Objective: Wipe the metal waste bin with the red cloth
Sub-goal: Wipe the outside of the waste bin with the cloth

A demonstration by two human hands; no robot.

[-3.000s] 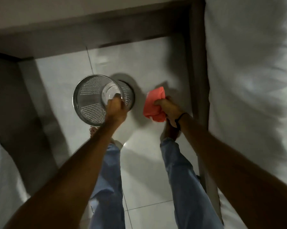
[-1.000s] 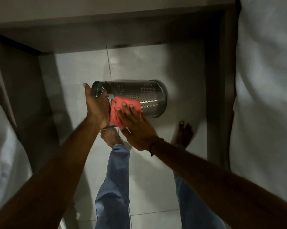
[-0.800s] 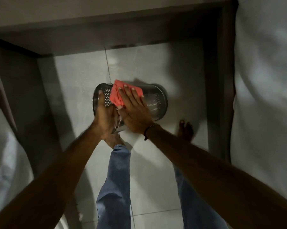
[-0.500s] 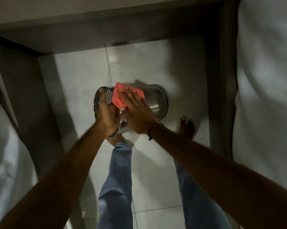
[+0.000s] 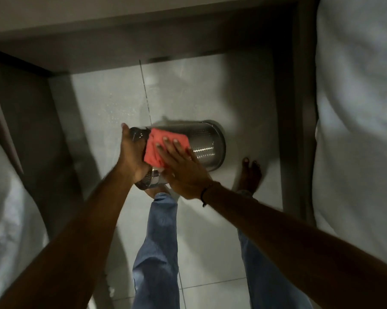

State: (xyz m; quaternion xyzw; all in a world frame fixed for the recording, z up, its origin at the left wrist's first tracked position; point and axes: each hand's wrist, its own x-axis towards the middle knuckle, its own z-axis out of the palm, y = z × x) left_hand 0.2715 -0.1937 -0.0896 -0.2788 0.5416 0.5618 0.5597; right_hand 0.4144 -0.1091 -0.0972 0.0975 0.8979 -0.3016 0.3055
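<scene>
The perforated metal waste bin (image 5: 207, 144) is held on its side above the floor, its base pointing right. My left hand (image 5: 132, 156) grips its open rim at the left end. The red cloth (image 5: 163, 144) lies against the bin's side wall, and my right hand (image 5: 181, 169) presses it flat there with fingers spread. Part of the rim is hidden behind both hands.
Pale floor tiles (image 5: 112, 101) lie below. White bedding (image 5: 357, 108) rises on the right and more white bedding (image 5: 5, 219) on the left. A dark frame (image 5: 143, 39) runs along the far side. My bare feet and jeans (image 5: 159, 241) stand beneath the bin.
The cloth and my right hand have slid down the bin's side from the top, towards me. The bin has tilted so more of its wall shows at the right.
</scene>
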